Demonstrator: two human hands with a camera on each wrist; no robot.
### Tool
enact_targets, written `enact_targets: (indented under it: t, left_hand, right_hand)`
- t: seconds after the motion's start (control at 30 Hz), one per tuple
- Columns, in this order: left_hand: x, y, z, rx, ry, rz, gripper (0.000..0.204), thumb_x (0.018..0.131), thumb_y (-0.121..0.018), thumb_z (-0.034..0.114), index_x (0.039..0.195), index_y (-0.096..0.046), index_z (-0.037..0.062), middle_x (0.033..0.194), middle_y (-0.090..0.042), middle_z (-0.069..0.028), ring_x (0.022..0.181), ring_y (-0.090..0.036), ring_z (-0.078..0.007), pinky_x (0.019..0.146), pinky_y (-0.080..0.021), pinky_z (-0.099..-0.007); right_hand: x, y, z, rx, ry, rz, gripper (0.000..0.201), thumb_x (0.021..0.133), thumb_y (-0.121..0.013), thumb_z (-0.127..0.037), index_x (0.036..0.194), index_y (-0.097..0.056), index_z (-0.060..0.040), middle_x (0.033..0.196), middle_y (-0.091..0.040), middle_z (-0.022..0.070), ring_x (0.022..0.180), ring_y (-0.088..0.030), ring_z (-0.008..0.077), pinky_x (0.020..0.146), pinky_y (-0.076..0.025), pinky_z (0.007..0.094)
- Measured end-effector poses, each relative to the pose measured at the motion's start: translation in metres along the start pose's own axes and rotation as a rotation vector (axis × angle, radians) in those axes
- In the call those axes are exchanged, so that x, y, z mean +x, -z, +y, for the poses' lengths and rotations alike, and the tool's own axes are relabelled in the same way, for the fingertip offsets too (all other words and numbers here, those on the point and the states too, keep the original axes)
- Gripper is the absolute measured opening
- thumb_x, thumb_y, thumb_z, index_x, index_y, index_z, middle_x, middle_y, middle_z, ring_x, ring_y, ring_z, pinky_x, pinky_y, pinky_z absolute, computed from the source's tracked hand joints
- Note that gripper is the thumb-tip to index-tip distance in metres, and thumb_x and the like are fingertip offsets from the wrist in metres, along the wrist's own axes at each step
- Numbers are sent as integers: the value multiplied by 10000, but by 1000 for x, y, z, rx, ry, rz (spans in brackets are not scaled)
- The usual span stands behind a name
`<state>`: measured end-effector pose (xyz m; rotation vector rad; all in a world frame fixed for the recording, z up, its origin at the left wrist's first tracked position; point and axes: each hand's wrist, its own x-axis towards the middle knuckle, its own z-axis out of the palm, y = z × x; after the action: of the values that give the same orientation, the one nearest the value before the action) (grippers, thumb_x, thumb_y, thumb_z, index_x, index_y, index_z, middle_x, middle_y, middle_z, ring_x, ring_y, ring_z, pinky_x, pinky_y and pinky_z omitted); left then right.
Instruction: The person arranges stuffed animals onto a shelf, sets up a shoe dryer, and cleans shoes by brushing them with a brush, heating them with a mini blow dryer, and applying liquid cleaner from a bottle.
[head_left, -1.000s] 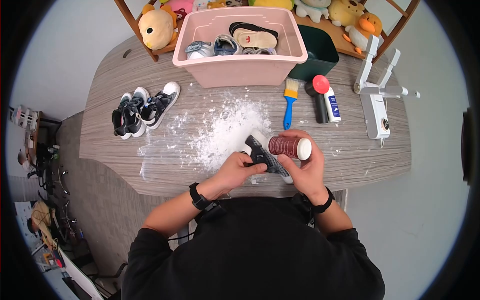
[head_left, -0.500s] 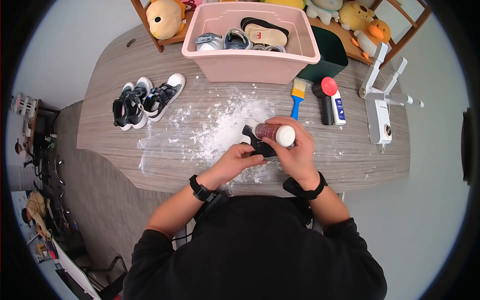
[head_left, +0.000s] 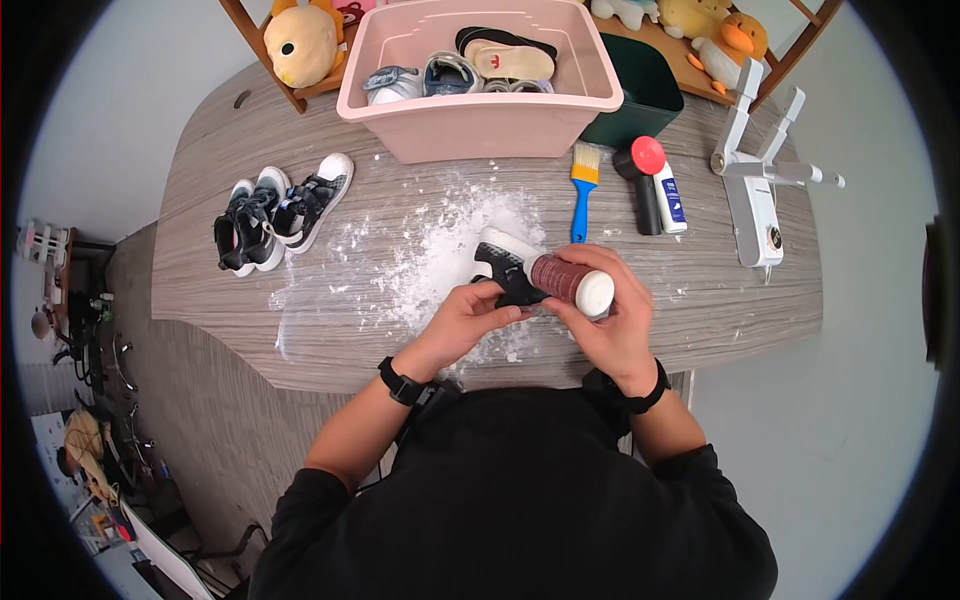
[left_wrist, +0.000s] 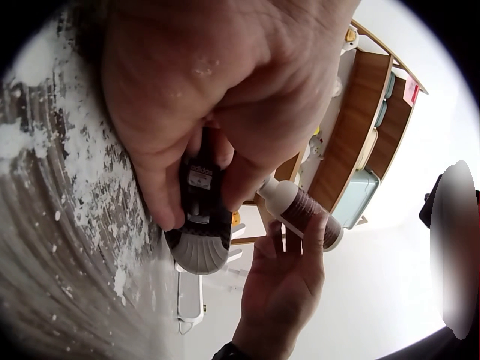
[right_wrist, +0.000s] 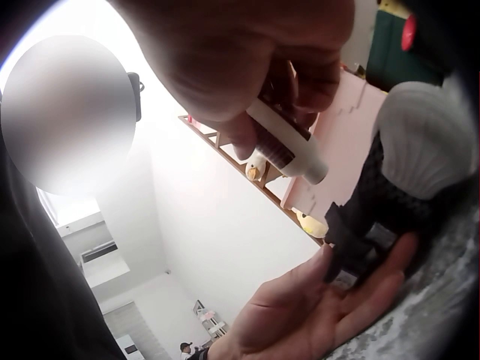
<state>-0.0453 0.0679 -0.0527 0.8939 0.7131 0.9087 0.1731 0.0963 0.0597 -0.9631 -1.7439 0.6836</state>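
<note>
My left hand (head_left: pixel 465 318) pinches a small black checked shoe (head_left: pixel 498 262) over the white-dusted middle of the table. In the left wrist view its ribbed pale toe cap (left_wrist: pixel 201 253) points away from the fingers. My right hand (head_left: pixel 618 330) grips a maroon-labelled bottle (head_left: pixel 560 280), tilted, with its pale base up toward me and its narrow white end at the shoe. The right wrist view shows that white nozzle end (right_wrist: pixel 313 172) angled down near the shoe (right_wrist: pixel 367 202). Crumbly white powder (head_left: pixel 455 250) lies spread beneath and to the left.
Several small dark shoes (head_left: pixel 265 220) stand at the table's left. A pink bin (head_left: pixel 480 135) holding footwear is at the back, beside a dark green bin (head_left: pixel 645 115). Nearby lie a blue-handled brush (head_left: pixel 582 205), a black tool with a red round end (head_left: pixel 648 195) and a white bottle (head_left: pixel 672 205). A white device (head_left: pixel 755 220) stands right.
Both hands, with the shoe and bottle, moved forward over the table from a second ago. Since half a second ago the shoe has tipped so more of its white sole edge shows.
</note>
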Motion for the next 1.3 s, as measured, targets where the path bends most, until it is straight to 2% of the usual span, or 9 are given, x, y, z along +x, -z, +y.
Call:
enact_targets:
  t: [0.33, 0.53, 0.63, 0.7, 0.73, 0.8, 0.9, 1.13, 1.3]
  left_hand:
    - [-6, 1, 13, -74, -75, -47, 429, 1022, -673, -55, 1448, -635, -17, 1474, -647, -142, 1366, -632, -275, 1243, -473, -477]
    - [-27, -28, 49, -399, -79, -107, 635, 1012, -666, -78, 1600, -431, -46, 1582, -539, -139, 1496, -528, -348, 1243, -453, -432]
    - [-34, -39, 59, -184, 22, -19, 663, 1025, -674, -41, 1630, -404, -11, 1548, -572, -174, 1427, -599, -328, 1143, -536, -423]
    - [-35, -44, 71, 505, 298, 99, 609, 995, -708, -26, 1571, -531, 60, 1498, -620, -200, 1188, -756, -301, 1017, -608, -394]
    - [-33, -43, 71, 509, 298, 97, 609, 995, -708, -26, 1571, -531, 60, 1498, -620, -200, 1188, -756, -301, 1017, -608, -394]
    - [-29, -40, 69, 1308, -216, 123, 525, 968, -733, 4, 1473, -595, 41, 1295, -706, -178, 886, -788, -281, 750, -637, -372]
    - [-17, -29, 74, 1745, -361, 71, 410, 931, -767, 62, 1324, -659, 23, 1113, -723, -131, 753, -739, -311, 638, -592, -406]
    - [-23, -35, 74, 1612, -393, 104, 207, 919, -798, 134, 1101, -750, 50, 901, -704, -84, 695, -714, -316, 589, -559, -417]
    - [-28, -35, 67, 1426, -390, 272, 155, 907, -830, 149, 1044, -803, 82, 845, -740, -101, 675, -707, -300, 588, -544, -402]
  right_hand:
    - [2, 3, 7, -22, 0, -10, 384, 803, -911, -14, 1149, -744, -15, 1092, -769, 151, 1031, -751, 326, 883, -600, 393]
    - [-2, 15, 10, 4, 7, 24, 388, 796, -921, -21, 1140, -742, -13, 1072, -772, 148, 994, -759, 313, 861, -602, 386]
    - [-9, 19, 21, -63, -45, 28, 393, 794, -928, -39, 1141, -745, -18, 1038, -779, 127, 954, -763, 285, 831, -600, 370]
    - [-7, 20, 23, -77, -73, -9, 383, 806, -927, -71, 1140, -747, -23, 1014, -781, 114, 924, -764, 268, 804, -595, 356]
    - [-7, 19, 24, -77, -73, -5, 383, 806, -927, -71, 1140, -747, -23, 1014, -781, 114, 924, -764, 268, 804, -595, 356]
    - [-9, 18, 25, 0, -199, -14, 372, 822, -922, -102, 1138, -745, -21, 1014, -780, 114, 923, -762, 268, 803, -592, 351]
    - [-6, 23, 17, -15, -162, -9, 362, 827, -922, -115, 1127, -744, -19, 1000, -780, 113, 917, -762, 269, 802, -590, 348]
    - [-21, 34, 34, -99, -77, 24, 364, 835, -911, -86, 1148, -734, -29, 1041, -775, 117, 911, -763, 264, 790, -589, 351]
    - [-19, 31, 25, 20, -295, 42, 293, 842, -904, -72, 1090, -753, -28, 1039, -780, 126, 901, -762, 260, 780, -585, 347]
